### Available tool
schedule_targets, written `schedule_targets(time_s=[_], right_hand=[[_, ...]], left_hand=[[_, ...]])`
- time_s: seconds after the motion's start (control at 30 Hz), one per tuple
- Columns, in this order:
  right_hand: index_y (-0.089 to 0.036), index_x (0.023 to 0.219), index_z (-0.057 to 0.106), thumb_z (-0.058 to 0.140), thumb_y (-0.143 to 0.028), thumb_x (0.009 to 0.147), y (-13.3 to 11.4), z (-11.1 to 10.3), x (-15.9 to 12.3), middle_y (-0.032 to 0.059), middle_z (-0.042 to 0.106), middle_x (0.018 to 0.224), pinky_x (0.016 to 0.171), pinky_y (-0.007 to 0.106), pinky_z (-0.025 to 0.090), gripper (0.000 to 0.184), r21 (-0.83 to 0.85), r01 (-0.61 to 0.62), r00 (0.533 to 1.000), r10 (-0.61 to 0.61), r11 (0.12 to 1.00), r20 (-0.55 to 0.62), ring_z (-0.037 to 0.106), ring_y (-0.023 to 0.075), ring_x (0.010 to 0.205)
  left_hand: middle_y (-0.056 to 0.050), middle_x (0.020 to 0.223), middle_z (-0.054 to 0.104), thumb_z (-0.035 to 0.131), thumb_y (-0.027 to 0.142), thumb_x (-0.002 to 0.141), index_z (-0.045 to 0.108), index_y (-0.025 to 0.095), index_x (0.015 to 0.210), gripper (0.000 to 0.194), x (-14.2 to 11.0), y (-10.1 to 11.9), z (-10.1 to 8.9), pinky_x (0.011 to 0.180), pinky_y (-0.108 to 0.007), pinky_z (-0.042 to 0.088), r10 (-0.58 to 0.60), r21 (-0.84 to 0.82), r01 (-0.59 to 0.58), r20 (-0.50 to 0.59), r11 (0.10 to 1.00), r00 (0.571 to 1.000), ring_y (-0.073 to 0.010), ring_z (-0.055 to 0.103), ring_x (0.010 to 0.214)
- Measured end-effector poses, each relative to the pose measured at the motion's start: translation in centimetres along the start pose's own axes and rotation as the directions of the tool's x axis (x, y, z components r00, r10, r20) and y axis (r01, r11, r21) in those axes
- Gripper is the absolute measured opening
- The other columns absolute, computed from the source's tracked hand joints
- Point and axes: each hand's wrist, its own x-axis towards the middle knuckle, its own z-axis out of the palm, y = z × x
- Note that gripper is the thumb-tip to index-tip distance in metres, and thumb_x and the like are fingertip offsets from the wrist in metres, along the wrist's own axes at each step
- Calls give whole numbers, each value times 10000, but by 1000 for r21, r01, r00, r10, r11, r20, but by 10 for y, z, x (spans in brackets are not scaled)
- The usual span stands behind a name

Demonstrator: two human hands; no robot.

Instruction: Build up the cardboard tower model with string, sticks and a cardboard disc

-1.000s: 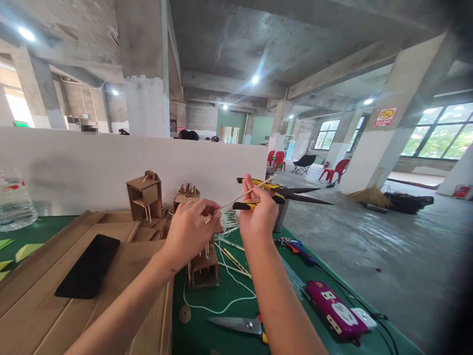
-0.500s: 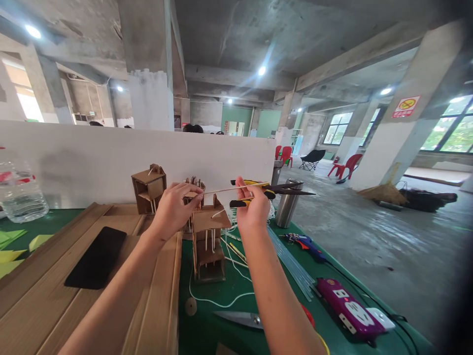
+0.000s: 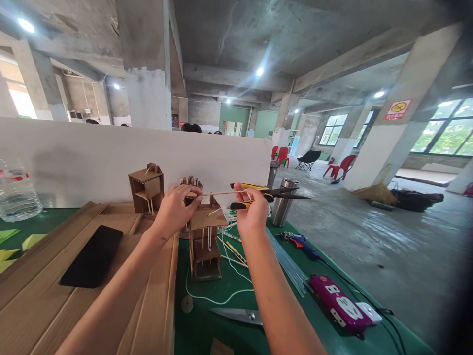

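Note:
My left hand [image 3: 173, 209] pinches one end of a thin wooden stick [image 3: 221, 193], held level above a small cardboard tower model [image 3: 204, 241]. My right hand [image 3: 251, 212] grips black pliers with yellow handles [image 3: 266, 193], their jaws pointing right, and its fingers also touch the stick's other end. A white string [image 3: 218, 296] trails from the tower across the green table [image 3: 207, 330].
Cardboard sheets [image 3: 44, 305] with a black phone [image 3: 92, 256] lie at left. Another cardboard model [image 3: 145, 187], a steel cup [image 3: 284, 202], a blue glue gun [image 3: 300, 243], clear glue sticks [image 3: 290, 266], a purple power strip [image 3: 338, 306], scissors [image 3: 238, 315] and a water bottle [image 3: 16, 192] surround them. A white partition [image 3: 92, 158] stands behind.
The stick went from tilted up to level. Both hands lowered slightly toward the cardboard tower, and the right hand shifted a little left along the stick.

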Motion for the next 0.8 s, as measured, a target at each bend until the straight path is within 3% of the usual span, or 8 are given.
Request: schedule_targets(time_s=[0.27,0.8], right_hand=[[-189,684,499,500,-43,658,10,14,4,-31,625,602,815,273,611,148,18,-17,1000,17,1000,7,719,125,651],[-189,597,514,525,-81,636,27,3,12,-42,585,513,727,276,616,115,-31,-31,998,33,999,58,668,128,565]], left_hand=[[-21,903,752,597,217,875,687,223,920,102,-2,-4,1,792,-325,519,-67,-70,66,-11,995,998,-201,692,853],[-29,840,762,569,273,849,711,216,899,162,-3,-12,-4,722,-329,524,-162,-146,162,14,976,987,-206,697,763]])
